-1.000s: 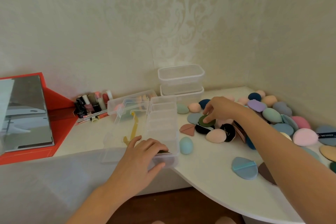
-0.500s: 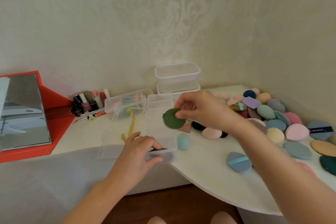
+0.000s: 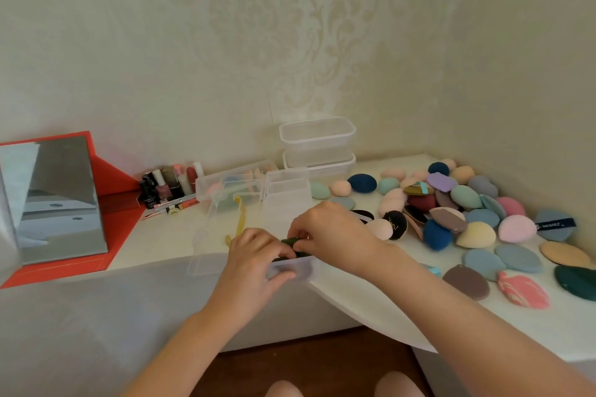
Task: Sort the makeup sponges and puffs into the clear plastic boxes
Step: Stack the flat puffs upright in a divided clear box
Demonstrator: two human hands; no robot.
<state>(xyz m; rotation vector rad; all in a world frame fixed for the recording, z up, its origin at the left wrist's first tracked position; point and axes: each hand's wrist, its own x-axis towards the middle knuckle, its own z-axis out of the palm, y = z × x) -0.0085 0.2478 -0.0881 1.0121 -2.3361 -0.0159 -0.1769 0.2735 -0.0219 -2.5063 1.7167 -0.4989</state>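
Observation:
A clear compartment box [image 3: 285,200] lies open on the white table, its lid [image 3: 213,229] folded out to the left. My right hand [image 3: 329,232] pinches a dark green puff [image 3: 290,242] down into the nearest compartment. My left hand [image 3: 254,255] grips that near end of the box, thumb on its front wall, fingers over the rim beside the puff. To the right lies a heap of coloured sponges and puffs [image 3: 451,203], among them a navy sponge [image 3: 437,235] and a yellow one [image 3: 476,235].
Two stacked clear tubs [image 3: 317,145] stand at the back wall. Nail polish bottles [image 3: 164,187] sit behind the box, and a mirror in an orange case [image 3: 54,200] stands at the left. Flat puffs [image 3: 503,261] lie near the table's right front edge.
My right hand picked the green puff from the heap, carried it left and lowered it into the box's near compartment. My left hand stayed on the box.

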